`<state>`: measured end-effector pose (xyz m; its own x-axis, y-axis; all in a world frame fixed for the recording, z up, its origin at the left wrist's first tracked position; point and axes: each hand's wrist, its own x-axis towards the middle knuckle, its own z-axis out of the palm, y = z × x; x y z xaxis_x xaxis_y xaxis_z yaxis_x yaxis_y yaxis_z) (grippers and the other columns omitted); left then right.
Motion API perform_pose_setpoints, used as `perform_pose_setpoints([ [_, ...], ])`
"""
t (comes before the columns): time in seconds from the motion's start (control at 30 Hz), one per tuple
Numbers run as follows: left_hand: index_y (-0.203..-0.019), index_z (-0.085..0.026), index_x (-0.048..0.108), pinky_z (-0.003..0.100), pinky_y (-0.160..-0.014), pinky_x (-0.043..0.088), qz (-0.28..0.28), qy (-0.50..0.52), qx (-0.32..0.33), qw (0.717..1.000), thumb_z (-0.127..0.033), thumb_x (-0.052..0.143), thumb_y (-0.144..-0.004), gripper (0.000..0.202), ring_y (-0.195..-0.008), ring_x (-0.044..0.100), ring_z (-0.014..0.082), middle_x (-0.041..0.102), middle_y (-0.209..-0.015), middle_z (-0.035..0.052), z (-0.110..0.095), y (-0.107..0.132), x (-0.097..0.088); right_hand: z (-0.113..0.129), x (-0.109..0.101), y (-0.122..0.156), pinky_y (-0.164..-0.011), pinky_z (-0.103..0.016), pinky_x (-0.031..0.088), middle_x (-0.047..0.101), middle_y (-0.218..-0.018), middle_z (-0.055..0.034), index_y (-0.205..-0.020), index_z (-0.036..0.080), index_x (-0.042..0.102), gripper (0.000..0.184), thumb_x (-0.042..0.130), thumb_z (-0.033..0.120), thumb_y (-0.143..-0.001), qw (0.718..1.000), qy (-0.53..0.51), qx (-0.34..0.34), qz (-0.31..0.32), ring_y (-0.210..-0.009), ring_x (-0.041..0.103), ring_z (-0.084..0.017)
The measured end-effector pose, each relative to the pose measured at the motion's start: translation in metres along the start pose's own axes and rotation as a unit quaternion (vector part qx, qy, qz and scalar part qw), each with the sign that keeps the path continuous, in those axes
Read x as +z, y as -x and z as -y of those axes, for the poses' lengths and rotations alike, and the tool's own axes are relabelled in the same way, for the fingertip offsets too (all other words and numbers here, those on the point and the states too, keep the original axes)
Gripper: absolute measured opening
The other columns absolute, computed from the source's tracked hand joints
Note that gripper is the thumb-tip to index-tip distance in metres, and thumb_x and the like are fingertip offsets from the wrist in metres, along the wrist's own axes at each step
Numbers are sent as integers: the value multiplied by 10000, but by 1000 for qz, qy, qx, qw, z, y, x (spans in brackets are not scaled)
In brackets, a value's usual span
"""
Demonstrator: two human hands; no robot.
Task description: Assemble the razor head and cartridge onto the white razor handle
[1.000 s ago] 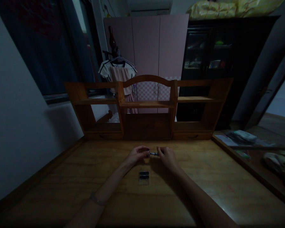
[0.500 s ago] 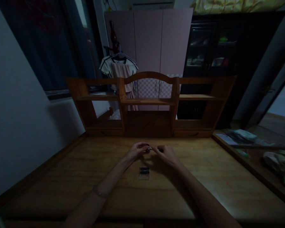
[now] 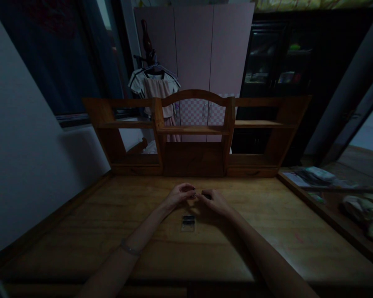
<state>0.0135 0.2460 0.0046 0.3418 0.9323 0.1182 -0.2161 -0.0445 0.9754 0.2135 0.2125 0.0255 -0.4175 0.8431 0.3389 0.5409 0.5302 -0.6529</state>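
My left hand (image 3: 180, 196) is closed, thumb and fingers pinching a small dark, shiny piece (image 3: 193, 195) too small to name. From the right, my right hand (image 3: 216, 203) meets it with curled fingers, the fingertips at or very near that piece. A dark patch shows inside my right hand's curl; whether it is a held thing or shadow cannot be made out. Both hands are just above the wooden desk (image 3: 118, 227). Nearer to me, a small clear case (image 3: 188, 223) with dark contents lies flat on the desk between my forearms.
A wooden shelf unit (image 3: 192, 130) stands along the desk's far edge. A raised wooden rim (image 3: 323, 219) borders the right side, with a bag (image 3: 363, 215) beyond it. At the left is a white wall (image 3: 25, 136). The room is dim.
The small piece showed a bright metallic glint between the hands; now it is more covered by the fingers. The view has tilted down slightly, and both hands stay close together.
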Motion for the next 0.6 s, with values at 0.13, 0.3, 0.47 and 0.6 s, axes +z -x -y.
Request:
perform_pose_setpoints([
  [0.13,-938,-110,625,349,-794,515,2,34,3,999,-315,779,-663,376,-806,627,175,631,-916,66,-1,0,2,-1,-1,0,-508,-220,258,554,-644,3,-724,137,613,505,420,578,-877,1000,-21,3,0,-596,474,-117],
  [0.3,-1031,-97,637,326,-806,507,22,35,-1,999,-332,723,-734,388,-833,622,178,650,-928,100,-3,0,1,-4,1,-1,-504,-217,259,550,-639,1,-718,136,610,498,432,575,-872,1000,-25,9,-6,-593,470,-118],
  [0.47,-1021,-93,657,306,-827,506,-5,69,-35,997,-381,641,-804,361,-911,627,204,650,-1039,145,-6,0,-4,-8,3,-3,-503,-217,257,524,-605,12,-673,138,583,505,429,575,-874,1000,-18,8,-14,-567,446,-106],
  [0.6,-1024,-76,655,330,-856,508,-9,92,-59,994,-390,581,-846,368,-941,630,229,633,-1101,172,-9,1,-4,-9,2,-5,-506,-219,261,527,-605,15,-675,136,596,508,440,581,-866,999,-13,8,-29,-562,439,-102],
])
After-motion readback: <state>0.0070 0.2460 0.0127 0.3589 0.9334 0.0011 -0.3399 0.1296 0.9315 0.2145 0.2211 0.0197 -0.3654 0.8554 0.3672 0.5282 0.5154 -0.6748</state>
